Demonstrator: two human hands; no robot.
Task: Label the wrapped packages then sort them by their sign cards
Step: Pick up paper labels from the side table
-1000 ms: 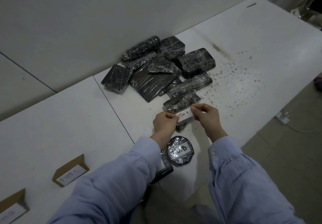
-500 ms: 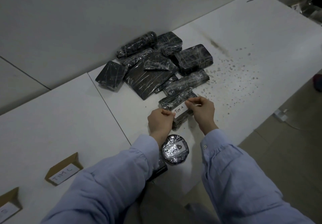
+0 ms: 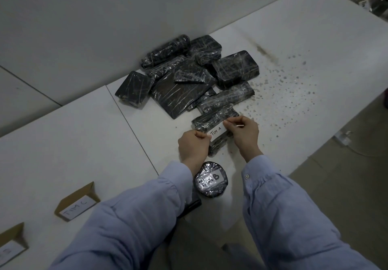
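Beyond my hands, the pile of wrapped packages point(image 3: 184, 93) is waiting. Under them the long package point(image 3: 212, 118) is lying flat: film-slick, firm, I judge, best gripped by its sides. My left hand point(image 3: 193, 147) and right hand point(image 3: 245, 133) are pinching the ends of the limp TIM A label point(image 3: 217, 133).

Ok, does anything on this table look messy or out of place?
Yes: dark specks are scattered across the white table right of the wrapped packages, with a dark smear near the wall. It looks like spilled grit or staining.
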